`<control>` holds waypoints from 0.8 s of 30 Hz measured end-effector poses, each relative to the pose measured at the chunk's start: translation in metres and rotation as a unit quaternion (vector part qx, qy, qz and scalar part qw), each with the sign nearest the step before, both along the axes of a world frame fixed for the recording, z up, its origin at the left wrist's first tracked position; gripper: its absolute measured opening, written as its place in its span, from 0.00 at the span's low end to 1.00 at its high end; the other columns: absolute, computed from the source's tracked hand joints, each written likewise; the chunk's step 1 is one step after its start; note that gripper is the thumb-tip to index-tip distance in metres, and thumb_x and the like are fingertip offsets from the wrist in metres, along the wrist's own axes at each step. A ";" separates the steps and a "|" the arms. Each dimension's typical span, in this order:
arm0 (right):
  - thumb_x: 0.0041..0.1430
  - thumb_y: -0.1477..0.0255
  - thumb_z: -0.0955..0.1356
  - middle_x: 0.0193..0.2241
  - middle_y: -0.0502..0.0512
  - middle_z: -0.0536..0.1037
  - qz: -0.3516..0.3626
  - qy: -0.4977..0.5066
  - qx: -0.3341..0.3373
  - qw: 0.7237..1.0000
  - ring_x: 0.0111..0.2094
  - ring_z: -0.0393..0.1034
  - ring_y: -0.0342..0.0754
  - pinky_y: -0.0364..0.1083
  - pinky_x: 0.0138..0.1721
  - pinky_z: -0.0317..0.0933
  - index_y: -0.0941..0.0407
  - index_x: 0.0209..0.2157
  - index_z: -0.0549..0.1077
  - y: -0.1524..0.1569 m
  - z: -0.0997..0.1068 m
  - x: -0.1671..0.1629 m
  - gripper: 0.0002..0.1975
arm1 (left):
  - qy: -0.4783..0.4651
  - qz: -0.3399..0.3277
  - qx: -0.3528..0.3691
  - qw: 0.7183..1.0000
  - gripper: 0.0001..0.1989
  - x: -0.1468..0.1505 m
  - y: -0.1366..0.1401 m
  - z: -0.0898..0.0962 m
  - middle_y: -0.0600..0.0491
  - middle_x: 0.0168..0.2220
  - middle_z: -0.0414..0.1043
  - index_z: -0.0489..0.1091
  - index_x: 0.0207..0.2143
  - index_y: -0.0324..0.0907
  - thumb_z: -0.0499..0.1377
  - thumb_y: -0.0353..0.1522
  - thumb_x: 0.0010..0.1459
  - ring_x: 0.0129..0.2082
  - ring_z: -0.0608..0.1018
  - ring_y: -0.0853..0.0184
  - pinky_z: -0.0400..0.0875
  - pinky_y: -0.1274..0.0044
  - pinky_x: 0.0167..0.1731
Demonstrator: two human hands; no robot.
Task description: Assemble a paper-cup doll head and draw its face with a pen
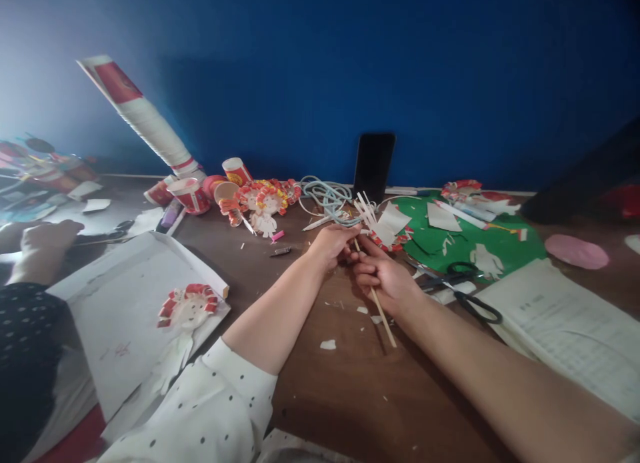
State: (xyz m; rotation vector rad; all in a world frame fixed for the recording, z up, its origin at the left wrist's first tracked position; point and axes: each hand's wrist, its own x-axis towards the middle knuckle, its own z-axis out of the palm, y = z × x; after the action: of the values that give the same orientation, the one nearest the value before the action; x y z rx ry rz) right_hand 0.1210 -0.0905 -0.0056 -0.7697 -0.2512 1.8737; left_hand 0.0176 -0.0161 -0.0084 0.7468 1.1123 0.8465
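Note:
In the head view, my two hands meet over the brown table around a thin wooden stick [383, 316]. My right hand [387, 276] is closed, its fingers wrapped around the stick, whose lower end slants down toward me. My left hand [333, 245] pinches at the stick's upper end, with its fingertips partly hidden. Just beyond the fingers, white paper strips [367, 211] fan upward beside a folded red and white paper piece [397, 239]. I cannot tell whether the stick is joined to them. White paper scraps [328, 345] lie below my hands.
A black phone [374, 166] leans on the blue wall beside a light-blue cord [327, 197]. Scissors [477, 307] and a green sheet [425, 243] lie right. Left are paper cups [190, 195], a leaning cup stack [155, 129], a white box lid [130, 296] and another person's hand [50, 239].

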 end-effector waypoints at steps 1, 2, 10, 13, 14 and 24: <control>0.53 0.86 0.60 0.25 0.47 0.67 -0.001 0.001 -0.004 1.000 0.16 0.53 0.32 0.28 0.12 0.43 0.51 0.48 0.66 0.000 0.000 0.000 0.24 | -0.001 -0.013 0.006 1.000 0.15 -0.001 0.001 0.001 0.60 0.13 0.59 0.63 0.21 0.39 0.65 0.35 0.52 0.09 0.62 0.78 0.55 0.85 0.11; 0.53 0.86 0.61 0.25 0.47 0.67 -0.002 0.000 -0.007 1.000 0.16 0.53 0.32 0.28 0.12 0.43 0.50 0.48 0.66 0.001 -0.001 0.001 0.23 | -0.002 -0.024 0.007 1.000 0.15 -0.002 0.002 0.002 0.60 0.14 0.60 0.63 0.21 0.39 0.64 0.36 0.53 0.09 0.63 0.79 0.55 0.86 0.10; 0.51 0.85 0.62 0.25 0.47 0.68 -0.005 -0.029 0.014 0.999 0.16 0.53 0.32 0.29 0.13 0.43 0.52 0.45 0.67 0.001 -0.003 0.001 0.21 | 0.030 -0.064 -0.009 0.997 0.11 -0.010 0.004 0.013 0.58 0.15 0.63 0.66 0.21 0.36 0.60 0.25 0.56 0.10 0.64 0.80 0.58 0.89 0.11; 0.52 0.85 0.62 0.25 0.47 0.68 -0.010 -0.043 0.012 0.999 0.16 0.53 0.32 0.29 0.13 0.43 0.52 0.47 0.67 0.000 -0.002 0.001 0.23 | 0.050 -0.069 -0.004 0.996 0.11 -0.011 0.004 0.013 0.57 0.15 0.64 0.66 0.20 0.35 0.59 0.24 0.56 0.10 0.63 0.81 0.57 0.89 0.11; 0.51 0.85 0.62 0.25 0.47 0.68 -0.007 -0.042 0.010 0.999 0.16 0.53 0.33 0.29 0.13 0.43 0.52 0.47 0.67 -0.001 -0.002 0.001 0.23 | 0.055 -0.072 -0.007 0.996 0.11 -0.010 0.003 0.013 0.57 0.15 0.64 0.67 0.20 0.35 0.59 0.23 0.56 0.10 0.63 0.81 0.58 0.89 0.11; 0.48 0.84 0.64 0.24 0.47 0.68 -0.006 -0.063 0.045 0.997 0.16 0.51 0.33 0.30 0.13 0.41 0.53 0.44 0.70 0.001 -0.005 0.004 0.21 | 0.043 -0.074 -0.022 0.996 0.11 -0.007 0.000 0.015 0.56 0.15 0.63 0.68 0.22 0.35 0.56 0.25 0.59 0.11 0.65 0.80 0.57 0.89 0.12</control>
State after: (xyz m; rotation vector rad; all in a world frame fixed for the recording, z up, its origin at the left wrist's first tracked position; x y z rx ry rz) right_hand 0.1246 -0.0898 -0.0110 -0.8262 -0.4065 1.7930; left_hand 0.0106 -0.0158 0.0066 0.8241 1.1349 0.6680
